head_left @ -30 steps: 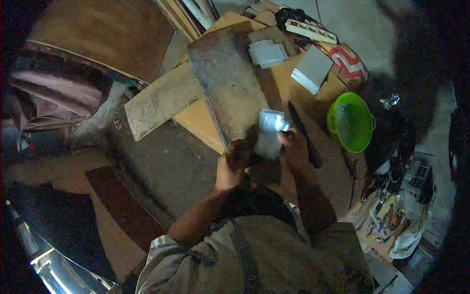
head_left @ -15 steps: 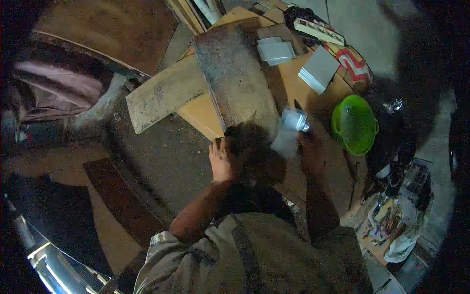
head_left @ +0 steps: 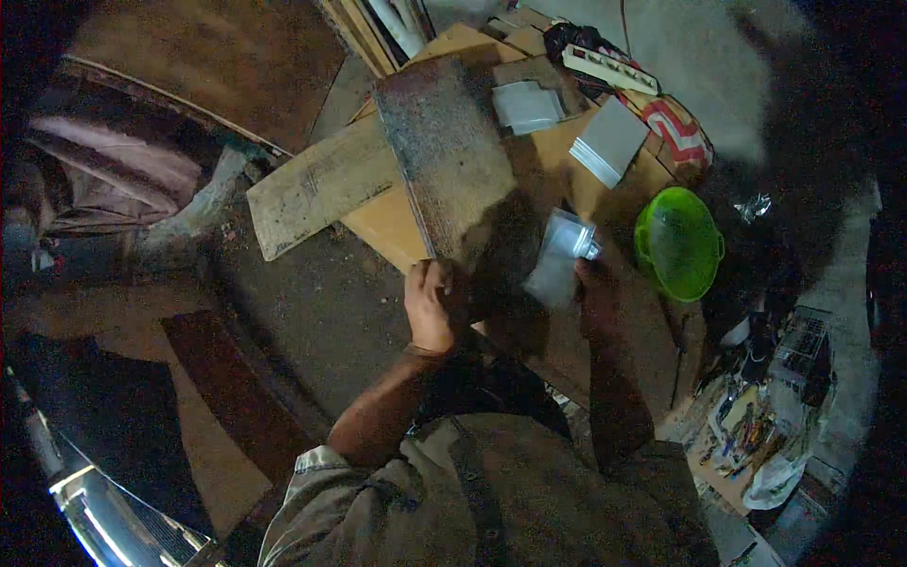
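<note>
over part-shadowed board (head_left: pixel 455 156), left hand (head_left: pixel 431 304) curls, grip indistinct; right hand (head_left: pixel 590 276) pinches plastic packet (head_left: pixel 557 250).

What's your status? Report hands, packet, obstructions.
Left hand curled at near end of worn board, grip unclear. Right hand holding clear plastic packet by its right edge. Green basin farther right, clear of both hands.

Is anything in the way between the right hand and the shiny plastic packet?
Nothing visible: the right hand has its fingers right at the edge of the clear plastic packet, though whether they grip it is unclear. The green tub sits off to the right.
</note>
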The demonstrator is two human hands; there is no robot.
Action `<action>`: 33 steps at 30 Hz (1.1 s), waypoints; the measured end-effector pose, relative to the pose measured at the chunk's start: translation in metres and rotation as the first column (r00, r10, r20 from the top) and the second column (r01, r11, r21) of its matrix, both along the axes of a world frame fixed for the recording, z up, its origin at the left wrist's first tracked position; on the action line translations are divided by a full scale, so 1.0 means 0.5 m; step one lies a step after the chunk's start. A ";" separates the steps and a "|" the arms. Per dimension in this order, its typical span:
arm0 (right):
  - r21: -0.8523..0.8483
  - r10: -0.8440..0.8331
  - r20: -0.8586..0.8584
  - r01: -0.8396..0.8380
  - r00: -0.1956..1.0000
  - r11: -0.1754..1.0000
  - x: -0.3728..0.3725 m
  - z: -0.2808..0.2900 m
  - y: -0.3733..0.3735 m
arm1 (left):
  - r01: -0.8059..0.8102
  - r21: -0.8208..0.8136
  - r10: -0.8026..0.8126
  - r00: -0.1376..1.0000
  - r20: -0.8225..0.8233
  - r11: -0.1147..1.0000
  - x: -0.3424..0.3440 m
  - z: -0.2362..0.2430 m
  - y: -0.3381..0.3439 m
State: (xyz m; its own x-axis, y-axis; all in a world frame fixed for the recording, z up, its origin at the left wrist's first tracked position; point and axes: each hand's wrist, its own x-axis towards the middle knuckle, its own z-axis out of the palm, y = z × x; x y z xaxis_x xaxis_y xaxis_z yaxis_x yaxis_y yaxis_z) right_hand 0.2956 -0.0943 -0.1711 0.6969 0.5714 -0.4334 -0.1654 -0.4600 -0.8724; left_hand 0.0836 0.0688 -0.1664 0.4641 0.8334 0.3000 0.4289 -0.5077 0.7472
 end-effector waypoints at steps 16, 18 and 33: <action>0.085 -0.056 -0.035 0.058 0.998 0.995 -0.025 -0.004 0.011 | 0.478 0.276 -0.319 0.825 -0.467 0.833 0.047 -0.096 -0.073; -0.127 0.114 0.151 -0.095 0.982 0.987 -0.027 0.008 0.037 | 0.508 0.171 -0.366 0.779 -0.509 0.844 0.048 -0.080 -0.076; 0.100 0.054 0.410 -0.104 0.910 0.990 -0.066 -0.133 0.052 | 0.568 0.246 -0.425 0.783 -0.454 0.785 0.039 -0.097 -0.081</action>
State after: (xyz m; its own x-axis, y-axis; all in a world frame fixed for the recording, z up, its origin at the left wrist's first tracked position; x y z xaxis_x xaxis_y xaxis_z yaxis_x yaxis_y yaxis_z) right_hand 0.2627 -0.0681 -0.2377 0.7487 0.6610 -0.0497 0.2466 -0.3473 -0.9047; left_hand 0.1031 0.0283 -0.2148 0.9128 0.3222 0.2510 0.2357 -0.9174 0.3207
